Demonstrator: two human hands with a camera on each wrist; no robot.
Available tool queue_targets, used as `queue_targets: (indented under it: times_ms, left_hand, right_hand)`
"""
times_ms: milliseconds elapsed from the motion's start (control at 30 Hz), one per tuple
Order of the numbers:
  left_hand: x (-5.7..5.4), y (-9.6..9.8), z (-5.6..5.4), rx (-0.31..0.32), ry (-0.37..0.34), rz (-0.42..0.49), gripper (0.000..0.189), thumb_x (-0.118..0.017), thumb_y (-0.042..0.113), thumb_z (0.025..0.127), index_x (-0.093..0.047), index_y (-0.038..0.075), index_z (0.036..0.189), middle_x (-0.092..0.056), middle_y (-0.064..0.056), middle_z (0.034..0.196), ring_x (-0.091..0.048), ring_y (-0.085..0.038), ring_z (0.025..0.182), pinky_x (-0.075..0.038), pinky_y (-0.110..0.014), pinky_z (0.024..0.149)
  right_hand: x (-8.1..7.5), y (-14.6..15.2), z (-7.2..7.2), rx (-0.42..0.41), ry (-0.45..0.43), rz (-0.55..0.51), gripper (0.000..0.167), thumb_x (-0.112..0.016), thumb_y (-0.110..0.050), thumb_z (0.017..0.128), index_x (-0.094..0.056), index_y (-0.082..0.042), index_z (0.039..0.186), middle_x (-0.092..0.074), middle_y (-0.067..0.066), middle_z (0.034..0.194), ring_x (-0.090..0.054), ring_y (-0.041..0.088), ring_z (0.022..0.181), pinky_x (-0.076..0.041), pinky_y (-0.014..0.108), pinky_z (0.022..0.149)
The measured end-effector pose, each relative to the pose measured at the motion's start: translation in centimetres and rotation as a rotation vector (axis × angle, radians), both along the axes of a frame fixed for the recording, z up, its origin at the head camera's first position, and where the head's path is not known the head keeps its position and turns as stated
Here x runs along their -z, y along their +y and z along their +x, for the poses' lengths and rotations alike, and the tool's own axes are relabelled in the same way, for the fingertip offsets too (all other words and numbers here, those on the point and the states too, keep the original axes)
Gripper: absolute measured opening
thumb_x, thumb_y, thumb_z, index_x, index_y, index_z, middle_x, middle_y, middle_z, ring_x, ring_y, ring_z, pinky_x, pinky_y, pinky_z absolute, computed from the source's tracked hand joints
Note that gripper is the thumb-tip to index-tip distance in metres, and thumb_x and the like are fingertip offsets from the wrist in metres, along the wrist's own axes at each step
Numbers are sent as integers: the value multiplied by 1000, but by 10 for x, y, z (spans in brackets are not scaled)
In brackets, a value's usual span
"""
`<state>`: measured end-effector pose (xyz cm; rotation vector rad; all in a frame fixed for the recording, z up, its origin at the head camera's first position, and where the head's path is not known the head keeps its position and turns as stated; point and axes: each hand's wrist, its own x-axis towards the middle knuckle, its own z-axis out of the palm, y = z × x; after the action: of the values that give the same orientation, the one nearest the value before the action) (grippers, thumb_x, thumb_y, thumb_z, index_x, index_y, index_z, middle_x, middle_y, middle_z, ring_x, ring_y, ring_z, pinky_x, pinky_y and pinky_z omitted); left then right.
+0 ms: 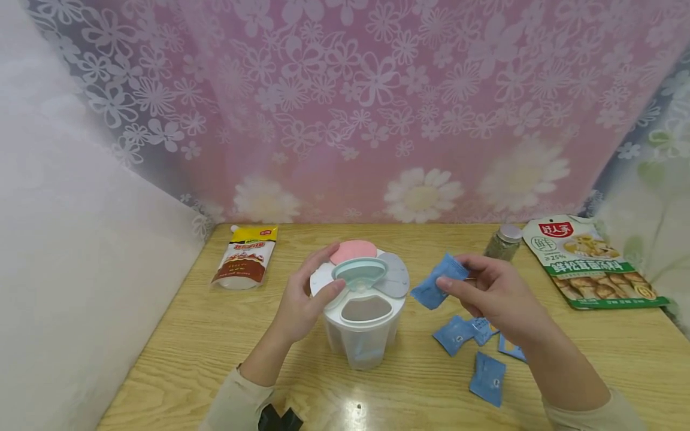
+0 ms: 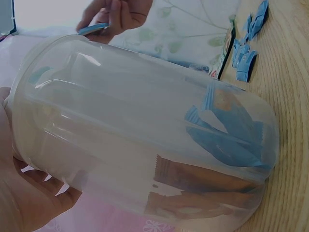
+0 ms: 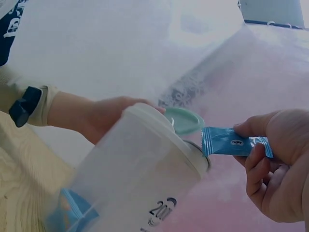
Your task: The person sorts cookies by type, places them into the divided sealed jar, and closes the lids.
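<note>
Your left hand (image 1: pixel 304 302) is curled about the top of the tub (image 1: pixel 363 350), thumb on the lid beside the green flap (image 1: pixel 360 272) and fingers around the rim. Your right hand (image 1: pixel 498 293) pinches 1 blue packet (image 1: pixel 439 282) between thumb and fingers, up off the table and just beside the lid; you have its free end pointing at the tub. Whether it touches the rim, I cannot tell.

The green flap stands raised, and the opening (image 1: pixel 366 309) in front of it is uncovered. The pink flap (image 1: pixel 353 250) and the grey flap (image 1: pixel 395 275) lie down on the lid. Through the clear wall you can see blue packets (image 2: pixel 227 137) at the bottom of 1 compartment and 2 brown sachets (image 2: pixel 203 176) in the next. The tub stands upright.

Under and near your right hand, 4 loose packets (image 1: pixel 487 378) lie on the wooden table (image 1: pixel 215 359), 1 of them partly behind your forearm. Farther out, on your right, a capped jar (image 1: pixel 503 244) stands next to a large bag (image 1: pixel 593 263). On your far left lies a pouch (image 1: pixel 244 258). A flowered curtain (image 1: pixel 350 120) hangs behind.
</note>
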<state>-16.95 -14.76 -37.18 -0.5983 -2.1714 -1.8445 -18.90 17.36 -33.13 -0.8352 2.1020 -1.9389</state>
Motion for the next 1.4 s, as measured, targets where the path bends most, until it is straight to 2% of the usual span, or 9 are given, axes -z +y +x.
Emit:
queue_targets:
  times_ms: [100, 333, 467, 567, 733, 900, 1033, 1133, 1400]
  left_hand:
    - [0, 0, 0, 0, -1, -3, 58, -65, 20, 94, -48, 8, 148, -47, -13, 149, -52, -28, 128, -49, -22, 99]
    - [2, 1, 0, 6, 5, -1, 58, -66, 21, 94, -48, 7, 147, -48, -15, 148, -56, -15, 120, -51, -22, 95]
    - [3, 2, -1, 8, 5, -2, 58, -66, 19, 94, -48, 8, 148, -48, -14, 148, -56, -15, 119, -52, -23, 95]
    - [2, 1, 0, 5, -3, -3, 58, -66, 19, 94, -48, 9, 148, -48, -13, 149, -55, -17, 121, -52, -23, 95]
    - [0, -1, 1, -2, -6, -13, 58, -65, 20, 94, -47, 10, 148, -48, -12, 148, -55, -20, 122, -51, -23, 95]
    - [0, -1, 1, -6, 1, -23, 58, -65, 20, 95, -47, 10, 148, -48, -12, 148, -54, -23, 123, -50, -23, 97]
    - [0, -1, 0, -8, 5, -25, 57, -65, 20, 94, -48, 9, 148, -48, -13, 148, -53, -24, 123, -50, -23, 98]
    - [0, -1, 0, -11, 2, -29, 57, -65, 20, 94, -48, 10, 148, -48, -12, 149, -53, -24, 124, -50, -23, 97]
    - [0, 0, 0, -7, -4, -22, 57, -65, 21, 94, -48, 9, 148, -48, -13, 148, -55, -22, 121, -52, -23, 94]
  right_hand:
    - [-6, -8, 5, -10, 25, -27, 19, -56, 2, 98, -67, -8, 111, -38, 2, 57, -24, 23, 45, -26, 37, 41]
    - [-18, -30, 13, -22, 72, 28, 13, -61, -2, 97, -66, -4, 108, -51, -5, 64, -31, 20, 48, -33, 35, 42]
    - [-23, -44, 16, -24, 120, 55, 12, -65, -5, 95, -68, -6, 107, -63, -8, 72, -37, 17, 47, -36, 32, 41]
    - [-24, -54, 17, -25, 188, 78, 13, -67, -5, 94, -70, -6, 106, -68, -3, 76, -43, 15, 46, -39, 30, 40]
    - [-22, -65, 17, -82, 213, 135, 15, -66, -8, 95, -72, -9, 108, -64, 5, 73, -44, 13, 45, -41, 28, 40]
    - [-18, -72, 16, -120, 188, 213, 19, -67, -15, 95, -72, -11, 113, -55, 2, 63, -43, 10, 44, -42, 28, 41]
    - [-15, -73, 16, -135, 187, 196, 24, -67, -13, 95, -71, -10, 118, -73, 7, 84, -43, 10, 44, -40, 26, 39]
    - [-13, -73, 14, -148, 199, 163, 24, -66, -9, 95, -71, -8, 119, -75, 11, 108, -42, 10, 43, -39, 24, 37]
    - [-12, -65, 12, -148, 175, 155, 26, -68, -10, 94, -71, -11, 119, -75, 12, 110, -39, 12, 42, -39, 26, 38]
